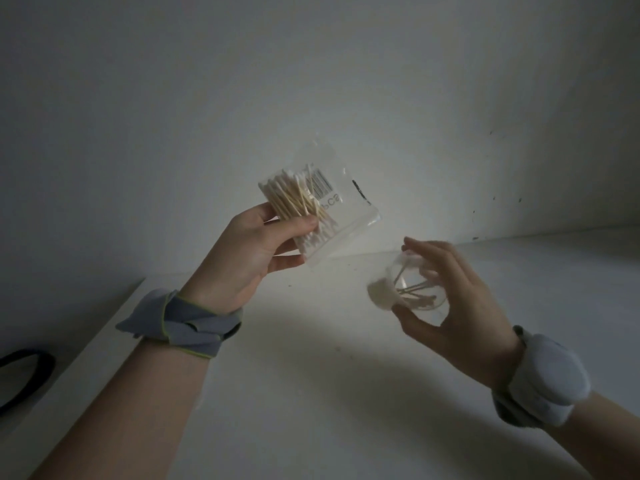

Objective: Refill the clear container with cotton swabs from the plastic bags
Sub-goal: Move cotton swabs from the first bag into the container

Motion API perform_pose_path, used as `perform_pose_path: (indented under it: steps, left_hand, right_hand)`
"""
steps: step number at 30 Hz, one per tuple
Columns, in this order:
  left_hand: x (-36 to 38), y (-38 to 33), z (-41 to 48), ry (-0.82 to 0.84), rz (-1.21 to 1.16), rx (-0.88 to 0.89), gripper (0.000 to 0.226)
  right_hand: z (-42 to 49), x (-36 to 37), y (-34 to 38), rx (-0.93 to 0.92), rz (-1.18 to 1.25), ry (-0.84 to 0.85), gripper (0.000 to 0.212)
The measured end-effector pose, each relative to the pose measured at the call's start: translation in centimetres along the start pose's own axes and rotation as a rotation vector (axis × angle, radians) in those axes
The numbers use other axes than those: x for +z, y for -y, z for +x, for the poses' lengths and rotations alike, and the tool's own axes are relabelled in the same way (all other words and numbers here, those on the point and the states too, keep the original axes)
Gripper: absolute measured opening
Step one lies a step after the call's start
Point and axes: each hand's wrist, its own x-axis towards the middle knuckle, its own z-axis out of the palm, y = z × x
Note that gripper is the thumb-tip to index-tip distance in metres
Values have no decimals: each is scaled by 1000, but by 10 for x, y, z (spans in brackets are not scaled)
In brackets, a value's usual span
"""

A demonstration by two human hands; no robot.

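My left hand (254, 249) grips a clear plastic bag (349, 199) full of wooden-stick cotton swabs (294, 199), held up above the white surface with its barcode label showing. To the right and lower, my right hand (457, 299) holds the small clear container (410, 289) tilted on its side, mouth pointing left. A few swabs lie inside it, and their white tips (379, 294) stick out of the mouth. The container is blurred. Bag and container are apart, a hand's width between them.
A white tabletop (311, 375) lies below both hands and meets a white wall (311, 81) behind. Its left edge (104, 327) runs diagonally, with a black looped cord (31, 372) beyond it at the lower left. Both wrists wear grey bands.
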Motion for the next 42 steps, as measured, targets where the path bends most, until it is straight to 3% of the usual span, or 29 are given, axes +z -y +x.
perform_pose_path:
  steps: [5, 10, 17, 26, 29, 33, 37, 42]
  left_hand:
    - [2, -1, 0, -8, 22, -1, 12]
    - [3, -2, -1, -18, 13, 0, 10]
    - [4, 0, -1, -21, 27, -6, 10]
    - [6, 1, -1, -15, 44, -15, 11]
    - [5, 2, -1, -22, 45, -15, 11]
    - [4, 2, -1, -19, 55, -19, 12]
    - [2, 2, -1, -27, 43, -15, 12]
    - [3, 3, -1, -16, 43, -22, 12]
  right_hand:
    - [-2, 6, 3, 45, -35, 91, 70]
    - [2, -5, 4, -20, 79, -55, 68]
    - [0, -4, 2, 13, -160, 71, 68]
    - [0, -3, 7, 36, -86, 99, 60]
    - [0, -5, 8, 23, -4, -6, 57]
    - [-2, 0, 9, 61, -66, 123, 56]
    - [-2, -3, 10, 62, -41, 58, 58]
    - [-4, -2, 12, 86, -82, 149, 58]
